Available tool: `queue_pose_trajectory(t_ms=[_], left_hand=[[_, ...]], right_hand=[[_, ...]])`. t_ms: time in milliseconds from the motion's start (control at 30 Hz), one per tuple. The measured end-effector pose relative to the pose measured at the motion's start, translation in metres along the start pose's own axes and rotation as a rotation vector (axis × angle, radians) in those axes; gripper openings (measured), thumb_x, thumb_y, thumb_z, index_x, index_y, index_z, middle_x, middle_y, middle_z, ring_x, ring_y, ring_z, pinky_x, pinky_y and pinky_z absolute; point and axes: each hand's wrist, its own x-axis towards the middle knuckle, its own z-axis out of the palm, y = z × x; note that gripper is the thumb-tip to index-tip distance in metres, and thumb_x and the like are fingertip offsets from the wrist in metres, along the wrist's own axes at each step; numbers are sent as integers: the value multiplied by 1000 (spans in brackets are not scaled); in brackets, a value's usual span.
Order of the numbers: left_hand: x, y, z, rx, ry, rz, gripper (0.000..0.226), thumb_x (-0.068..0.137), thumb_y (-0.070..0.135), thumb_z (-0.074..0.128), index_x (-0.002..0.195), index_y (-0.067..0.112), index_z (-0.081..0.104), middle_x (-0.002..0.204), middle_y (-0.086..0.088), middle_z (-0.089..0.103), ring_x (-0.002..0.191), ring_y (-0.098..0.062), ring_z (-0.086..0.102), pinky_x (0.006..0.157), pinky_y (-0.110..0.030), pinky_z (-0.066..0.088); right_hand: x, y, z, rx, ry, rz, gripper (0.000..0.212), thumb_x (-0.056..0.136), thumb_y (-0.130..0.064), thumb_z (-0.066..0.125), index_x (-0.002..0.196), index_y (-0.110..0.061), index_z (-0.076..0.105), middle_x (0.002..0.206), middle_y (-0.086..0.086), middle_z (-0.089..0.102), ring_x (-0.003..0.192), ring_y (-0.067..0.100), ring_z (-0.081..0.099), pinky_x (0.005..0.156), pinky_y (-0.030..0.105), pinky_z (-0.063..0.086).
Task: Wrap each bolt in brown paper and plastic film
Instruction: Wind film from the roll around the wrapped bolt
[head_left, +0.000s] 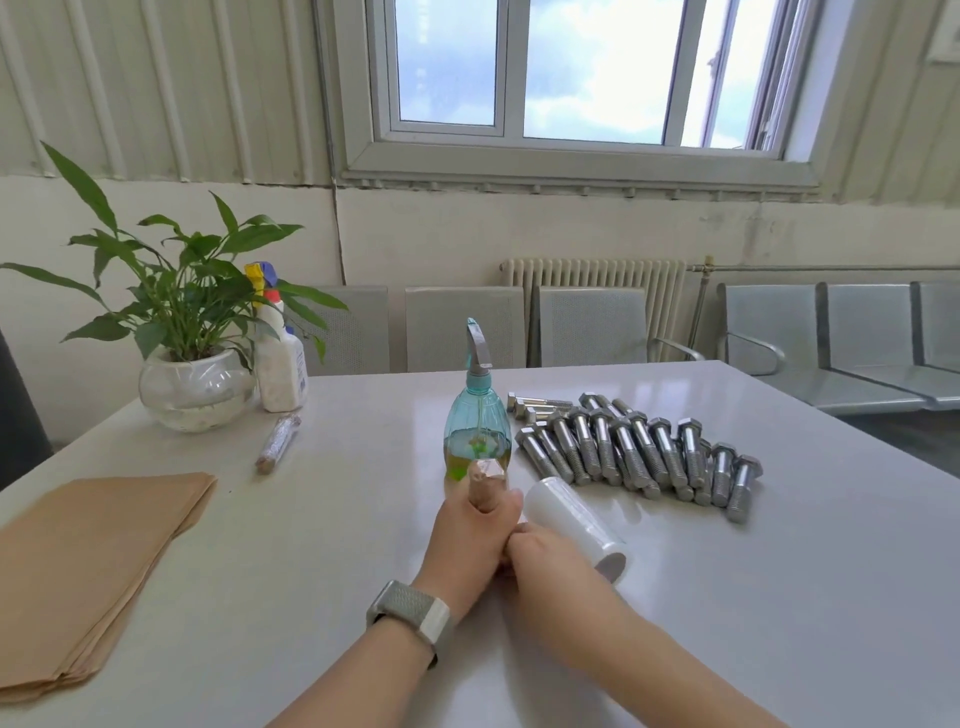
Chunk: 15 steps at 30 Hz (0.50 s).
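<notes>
White table (779, 597): paper stack (88, 561), bolts (634, 447), spray bottle (477, 415), film roll (576, 525).

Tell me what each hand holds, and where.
Left hand grips a paper-wrapped bolt around its lower part, the top sticking out. Right hand meets it beside the film roll; its grip is hidden.

Two hands, the left hand (470, 535) and the right hand (545, 558), meet near the middle of the bench (322, 545). About twenty bare bolts (628, 447) lie at right, one wrapped bolt (279, 442) at far left. One film roll (574, 522), one paper stack (98, 561), two spray bottles (477, 415), one potted plant (195, 358).
</notes>
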Motion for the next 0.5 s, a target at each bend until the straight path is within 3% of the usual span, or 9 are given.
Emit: queue_pose_trajectory(t_ms=[100,167,233,300,367,433,500], left_hand=[[2,2,-1,99,-19,-17,28,86,32,61,67,22,45,50,12,44,53,-14,42,58,-33,42],[3,3,-3,155,-16,-4,30,83,37,59,66,21,42,51,11,40,56,-21,38,61,-36,41],[2,4,-2,223,-5,18,31,83,38,57,65,21,40,55,7,41,59,-24,38,64,-36,38],[2,6,0,281,20,44,33,87,34,59,64,20,39,57,6,42,60,-23,40,66,-36,38],[3,7,1,289,15,62,31,88,36,59,66,19,44,60,4,47,61,-23,45,69,-37,42],[3,7,2,280,-12,41,32,86,46,60,80,15,57,75,-2,62,72,-25,58,77,-39,50],[2,7,2,165,-39,-31,36,87,47,66,96,12,62,93,-5,67,81,-19,64,77,-40,57]], right_hand=[[-12,20,-50,191,150,96,19,93,-28,55,81,-17,66,77,-5,64,78,18,64,59,24,46],[-10,41,-77,163,326,176,22,91,-45,59,94,-25,68,76,-13,65,81,16,67,62,27,49],[-2,55,-84,-52,181,287,55,85,-67,56,120,-24,58,103,-9,66,95,17,64,77,34,53],[8,58,-70,81,-151,401,80,78,-75,57,133,-17,44,117,1,64,92,20,69,79,40,59],[14,56,-54,278,-256,437,75,74,-69,64,123,-13,50,108,4,69,80,20,74,74,41,62],[17,58,-50,331,-205,455,61,66,-61,65,104,-14,60,96,6,72,72,20,74,73,39,62],[19,64,-53,560,-161,523,54,66,-56,67,98,-14,61,89,8,69,66,22,72,67,35,61]])
